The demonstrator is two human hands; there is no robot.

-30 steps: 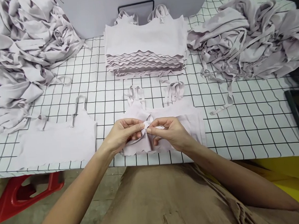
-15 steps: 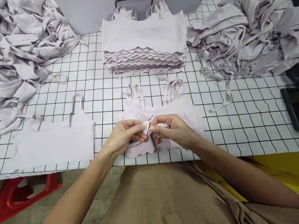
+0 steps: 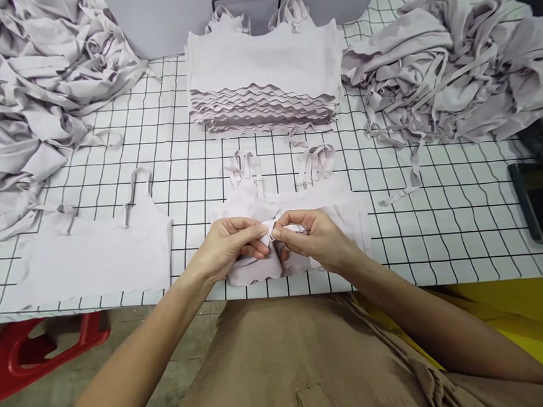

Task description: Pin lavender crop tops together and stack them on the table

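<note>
In front of me at the table edge lie pale mauve camisole tops [image 3: 342,223] with thin straps pointing away. Over them my left hand [image 3: 235,246] pinches a piece of the top's fabric between thumb and forefinger. My right hand [image 3: 313,238] closes on a narrow strap [image 3: 296,228], with a small strap hook or ring at its fingertips, meeting the left fingertips. The exact join is partly hidden by the fingers. Left of my hands, another camisole top [image 3: 99,259] is spread flat with its straps upward.
Behind my hands stands a neat stack of folded tops [image 3: 264,61] against a grey box [image 3: 160,19]. Loose garment heaps lie at left [image 3: 36,102] and right [image 3: 453,73]. A dark phone [image 3: 541,203] rests at the right. A red stool [image 3: 40,353] shows below the table.
Both hands keep their place, fingertips still together at the strap hook. The fingers have shifted only slightly; the whole view has moved a little.
</note>
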